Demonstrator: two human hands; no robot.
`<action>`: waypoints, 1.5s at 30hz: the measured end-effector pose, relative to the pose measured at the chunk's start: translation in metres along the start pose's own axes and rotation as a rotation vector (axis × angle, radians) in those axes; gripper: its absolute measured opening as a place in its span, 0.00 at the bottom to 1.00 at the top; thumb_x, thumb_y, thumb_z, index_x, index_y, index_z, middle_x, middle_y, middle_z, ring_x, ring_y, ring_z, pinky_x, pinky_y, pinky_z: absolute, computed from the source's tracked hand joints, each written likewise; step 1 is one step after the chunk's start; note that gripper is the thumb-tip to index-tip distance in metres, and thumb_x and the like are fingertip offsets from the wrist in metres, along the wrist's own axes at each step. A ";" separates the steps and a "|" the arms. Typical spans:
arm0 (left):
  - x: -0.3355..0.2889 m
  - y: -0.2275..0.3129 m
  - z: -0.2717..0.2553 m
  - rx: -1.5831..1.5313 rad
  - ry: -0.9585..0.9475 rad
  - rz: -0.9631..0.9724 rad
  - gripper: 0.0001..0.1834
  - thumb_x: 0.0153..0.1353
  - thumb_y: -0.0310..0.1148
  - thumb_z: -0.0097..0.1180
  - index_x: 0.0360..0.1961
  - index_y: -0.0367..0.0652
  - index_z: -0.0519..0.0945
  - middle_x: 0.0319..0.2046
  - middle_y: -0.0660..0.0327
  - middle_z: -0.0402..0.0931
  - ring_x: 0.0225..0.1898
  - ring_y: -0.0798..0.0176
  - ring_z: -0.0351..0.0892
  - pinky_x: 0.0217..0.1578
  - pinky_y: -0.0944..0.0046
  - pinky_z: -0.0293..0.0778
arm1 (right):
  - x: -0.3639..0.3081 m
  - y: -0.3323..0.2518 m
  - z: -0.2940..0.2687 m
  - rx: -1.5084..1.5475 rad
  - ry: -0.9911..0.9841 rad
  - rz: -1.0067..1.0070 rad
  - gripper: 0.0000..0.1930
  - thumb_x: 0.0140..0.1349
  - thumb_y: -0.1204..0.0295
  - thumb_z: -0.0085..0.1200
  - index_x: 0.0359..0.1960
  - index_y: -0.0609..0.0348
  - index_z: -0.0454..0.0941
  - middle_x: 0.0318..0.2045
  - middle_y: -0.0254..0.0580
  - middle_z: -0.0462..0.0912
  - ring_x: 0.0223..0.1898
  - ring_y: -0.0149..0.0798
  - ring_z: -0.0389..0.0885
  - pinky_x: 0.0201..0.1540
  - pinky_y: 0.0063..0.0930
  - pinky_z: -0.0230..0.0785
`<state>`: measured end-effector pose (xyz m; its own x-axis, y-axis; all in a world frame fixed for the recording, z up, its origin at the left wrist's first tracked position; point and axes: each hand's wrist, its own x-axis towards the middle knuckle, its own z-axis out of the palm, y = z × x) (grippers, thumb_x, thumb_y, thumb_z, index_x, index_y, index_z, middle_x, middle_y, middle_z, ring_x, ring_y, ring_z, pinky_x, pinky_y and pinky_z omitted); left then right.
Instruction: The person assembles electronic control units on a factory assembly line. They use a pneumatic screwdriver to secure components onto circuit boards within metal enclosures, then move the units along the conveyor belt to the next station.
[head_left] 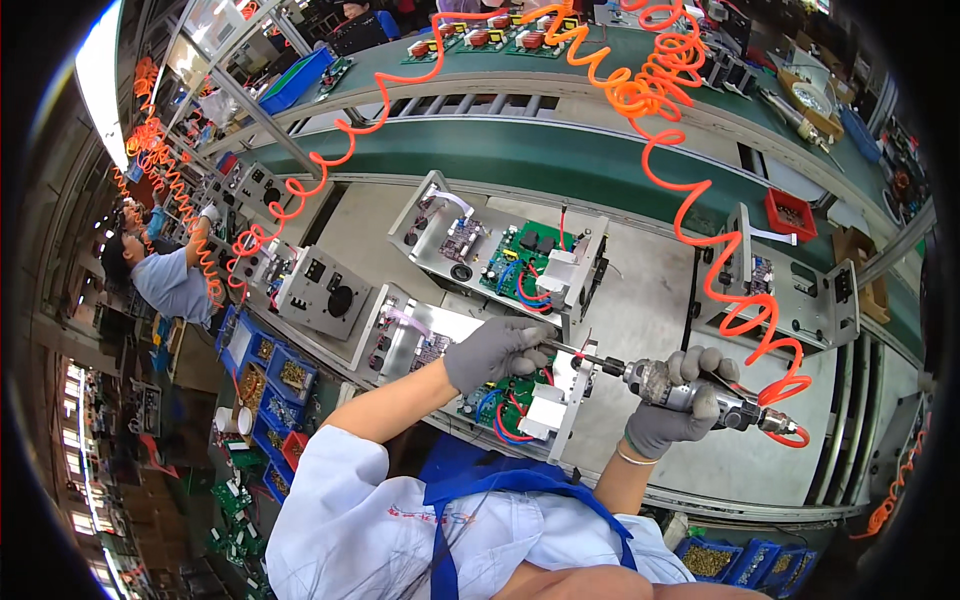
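Note:
My right hand, in a grey glove, is wrapped round a silver air screwdriver held nearly level. An orange coiled air hose joins its right end. The driver's long thin bit points left. My left hand, also gloved in grey, pinches the bit's tip; whether a screw sits there is hidden. Both hands are above an open metal chassis holding a green circuit board with red and blue wires. My left hand and forearm cover part of it.
Behind stands a second open chassis; another metal chassis is at the right. Blue bins of small parts line the left, with more bins at lower right. A red bin stands far right. A co-worker is at left.

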<state>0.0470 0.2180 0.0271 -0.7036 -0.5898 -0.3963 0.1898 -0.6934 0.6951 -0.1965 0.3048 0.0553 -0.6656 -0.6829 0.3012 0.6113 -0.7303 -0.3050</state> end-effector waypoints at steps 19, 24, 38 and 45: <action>-0.011 -0.006 0.031 0.084 0.211 0.047 0.18 0.67 0.34 0.51 0.53 0.33 0.71 0.41 0.55 0.77 0.36 0.67 0.81 0.39 0.70 0.81 | -0.002 -0.006 -0.018 -0.021 0.068 -0.028 0.23 0.47 0.72 0.57 0.49 0.52 0.74 0.38 0.42 0.76 0.30 0.34 0.69 0.30 0.27 0.68; 0.002 -0.018 0.026 -0.097 0.098 0.075 0.17 0.67 0.34 0.52 0.52 0.33 0.72 0.36 0.59 0.75 0.33 0.69 0.76 0.33 0.73 0.78 | -0.002 -0.007 -0.021 -0.077 0.054 -0.086 0.23 0.48 0.70 0.59 0.49 0.53 0.75 0.39 0.44 0.78 0.32 0.36 0.73 0.30 0.28 0.70; 0.029 -0.008 0.034 0.047 0.182 0.048 0.22 0.64 0.46 0.56 0.46 0.36 0.75 0.31 0.64 0.75 0.28 0.74 0.74 0.23 0.78 0.71 | 0.014 0.002 -0.040 -0.031 0.074 -0.147 0.21 0.50 0.70 0.53 0.49 0.56 0.73 0.39 0.45 0.76 0.30 0.34 0.70 0.29 0.27 0.68; 0.036 0.026 0.046 0.424 0.332 0.085 0.36 0.63 0.64 0.45 0.44 0.35 0.78 0.35 0.60 0.79 0.25 0.75 0.72 0.23 0.77 0.66 | 0.037 0.010 -0.039 0.000 0.427 -0.207 0.19 0.49 0.73 0.50 0.46 0.60 0.71 0.41 0.45 0.76 0.32 0.31 0.65 0.34 0.25 0.67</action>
<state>-0.0043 0.1980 0.0584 -0.4305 -0.7832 -0.4486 -0.1045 -0.4504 0.8867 -0.2315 0.2727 0.0278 -0.8898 -0.4543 -0.0427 0.4474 -0.8500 -0.2780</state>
